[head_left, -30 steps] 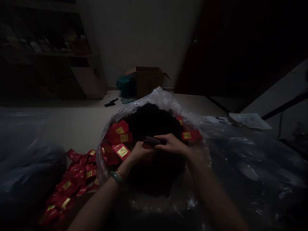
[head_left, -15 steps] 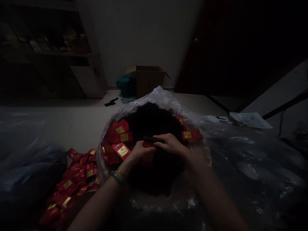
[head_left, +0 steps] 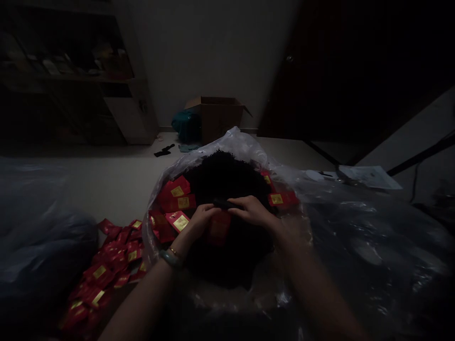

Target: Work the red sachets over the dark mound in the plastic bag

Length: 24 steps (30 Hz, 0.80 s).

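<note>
My right hand grips the dark crosswise bar; just below, my left hand seemingly pinches the red packet

Room above black heap; red packets either side

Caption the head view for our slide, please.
Left hand and right hand at a red packet above dark shreds in a plastic bag.

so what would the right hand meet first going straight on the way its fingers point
Most likely the left hand, just past the dark object held by the right hand, though depth is unclear in this dim view.
</note>
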Available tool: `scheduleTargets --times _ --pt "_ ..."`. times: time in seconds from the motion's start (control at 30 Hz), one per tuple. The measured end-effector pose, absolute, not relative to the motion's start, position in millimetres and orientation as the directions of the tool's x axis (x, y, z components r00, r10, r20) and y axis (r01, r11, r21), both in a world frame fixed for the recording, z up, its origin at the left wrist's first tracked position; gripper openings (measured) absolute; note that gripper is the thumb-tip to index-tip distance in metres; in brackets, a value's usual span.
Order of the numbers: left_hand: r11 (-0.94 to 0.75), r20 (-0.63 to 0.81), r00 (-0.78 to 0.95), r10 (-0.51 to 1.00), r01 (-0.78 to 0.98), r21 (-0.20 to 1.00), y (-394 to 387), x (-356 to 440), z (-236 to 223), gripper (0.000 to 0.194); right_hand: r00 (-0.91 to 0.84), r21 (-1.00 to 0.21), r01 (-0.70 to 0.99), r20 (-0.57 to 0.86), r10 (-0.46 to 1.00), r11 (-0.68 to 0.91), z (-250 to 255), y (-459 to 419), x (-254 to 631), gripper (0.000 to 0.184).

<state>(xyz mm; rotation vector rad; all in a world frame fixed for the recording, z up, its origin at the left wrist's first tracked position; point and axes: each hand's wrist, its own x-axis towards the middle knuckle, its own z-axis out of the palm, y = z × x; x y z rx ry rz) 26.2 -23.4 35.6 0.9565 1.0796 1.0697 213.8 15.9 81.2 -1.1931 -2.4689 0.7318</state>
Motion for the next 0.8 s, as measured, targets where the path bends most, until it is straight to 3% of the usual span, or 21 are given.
scheduleTargets --times 0.33,0.47,0.57,0.7,0.8 --pt "0.247 -0.223 0.171 0.96 -0.136 0.959 -26 22 44 0.025 -0.614 -0.714 0.53 0.05 0.788 0.458 81 16 216 0.036" --pt "0.246 -0.22 0.146 0.965 -0.198 0.949 -26 22 49 0.038 -0.473 -0.769 0.559 0.012 0.881 0.31 78 22 221 0.043" --pt "0.205 -0.193 0.075 0.978 -0.222 0.953 -26 24 49 0.037 -0.357 -0.654 0.719 -0.057 0.932 0.235 69 29 225 0.039" --pt "0.207 -0.213 -0.009 0.977 -0.192 0.959 -25 26 46 0.038 -0.331 -0.445 0.864 -0.155 0.931 0.233 54 32 224 0.039" --pt "0.192 -0.202 -0.017 0.979 -0.232 0.953 -23 26 41 0.044 -0.344 -0.418 0.869 -0.127 0.93 0.264 51 31 219 0.036"
